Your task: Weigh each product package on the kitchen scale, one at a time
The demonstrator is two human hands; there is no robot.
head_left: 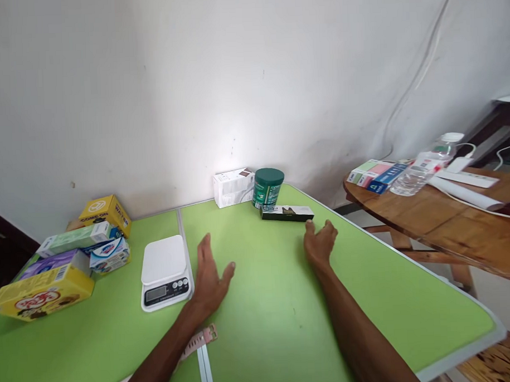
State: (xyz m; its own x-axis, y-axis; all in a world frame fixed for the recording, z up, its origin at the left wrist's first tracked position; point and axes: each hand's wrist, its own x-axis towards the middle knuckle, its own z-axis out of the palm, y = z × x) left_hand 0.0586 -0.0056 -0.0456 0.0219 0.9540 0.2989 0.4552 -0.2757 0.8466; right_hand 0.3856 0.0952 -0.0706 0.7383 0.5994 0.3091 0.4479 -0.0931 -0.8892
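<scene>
My left hand [210, 280] is open and empty over the green table [259, 324], just right of a white kitchen scale [164, 272]. Its thumb and fingers are spread apart. Beneath my left wrist lies a pink watch strap [197, 342], partly hidden by the forearm. My right hand [321, 243] holds nothing, its fingers parted and slightly curled. Closest to it is a flat black-and-white box [286, 213], just beyond the fingertips. Behind that box stand a green tub [268, 188] with a dark lid and a white box [233, 188].
At the left sit several packages, including a yellow box [107, 214], a yellow-and-purple pack [45, 290] and a small blue-and-white box [110, 255]. A wooden table [461, 223] on the right bears a clear plastic bottle [425, 165], cartons [375, 174] and a power strip [467, 178]. A wall rises behind.
</scene>
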